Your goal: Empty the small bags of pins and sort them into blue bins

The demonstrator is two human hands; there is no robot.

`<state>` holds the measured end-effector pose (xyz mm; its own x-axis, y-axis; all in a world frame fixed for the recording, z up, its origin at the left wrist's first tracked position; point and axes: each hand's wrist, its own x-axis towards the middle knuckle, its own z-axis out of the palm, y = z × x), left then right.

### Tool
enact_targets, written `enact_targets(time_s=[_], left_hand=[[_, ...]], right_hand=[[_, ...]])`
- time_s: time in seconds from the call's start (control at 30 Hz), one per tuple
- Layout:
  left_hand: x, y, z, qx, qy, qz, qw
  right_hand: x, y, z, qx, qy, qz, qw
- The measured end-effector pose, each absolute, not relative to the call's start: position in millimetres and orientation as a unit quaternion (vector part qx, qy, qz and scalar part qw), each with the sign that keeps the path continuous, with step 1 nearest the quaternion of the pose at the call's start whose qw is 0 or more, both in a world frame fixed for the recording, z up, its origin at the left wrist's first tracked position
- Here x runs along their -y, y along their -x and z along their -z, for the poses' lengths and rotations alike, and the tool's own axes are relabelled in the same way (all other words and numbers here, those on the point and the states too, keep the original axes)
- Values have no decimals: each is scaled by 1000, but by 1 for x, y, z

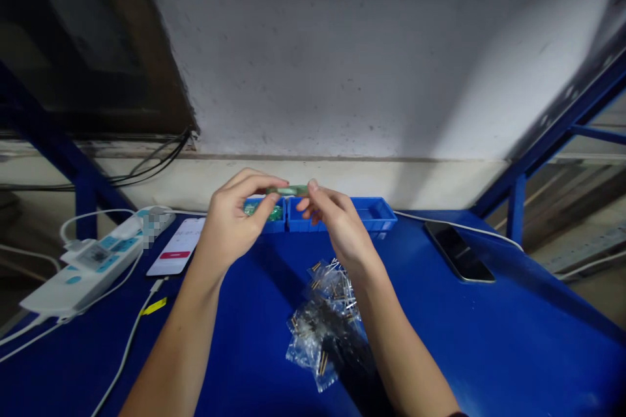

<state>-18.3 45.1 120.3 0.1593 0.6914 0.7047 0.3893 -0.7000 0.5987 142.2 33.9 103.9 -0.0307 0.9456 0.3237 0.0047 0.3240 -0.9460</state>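
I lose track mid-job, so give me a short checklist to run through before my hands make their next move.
1. Green piece between the fingers of left hand and right hand: ok.
2. Green piece's fine detail readable: cannot tell, too small and blurred.
3. Left blue bin holding green contents: ok.
4. Clear bags stowed in a bin: not ok, they lie on the blue table.
5. Charging cable off both hands: ok, it runs left of them.
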Motion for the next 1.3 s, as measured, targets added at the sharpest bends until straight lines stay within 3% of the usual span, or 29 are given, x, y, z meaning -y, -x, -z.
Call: enact_targets(time_s=[0.1,0.23,0.37,0.53,0.7,0.97,1.3], left_hand=[[-43,20,-123,-340,-814,-458,107],[-47,27,-124,-365,-827,-374,207],[-56,33,-119,-455,-704,-413,355],[-69,34,-110,-494,-657,-418,386],[-100,50,-82,-518,-697,-385,313],[-133,64,-37,-600,-760,-250,13],[-134,52,-19,-615,-771,-166,12]], right_hand=[[-35,-142,-105,566,396,-435,578],[-38,-142,-101,577,417,-343,612],[-41,-142,-94,676,405,-222,574],[-48,-137,-83,750,383,-182,508],[-54,-136,-75,754,402,-188,484],[-53,-156,-81,698,479,-215,487],[-54,-171,-83,704,491,-225,461]])
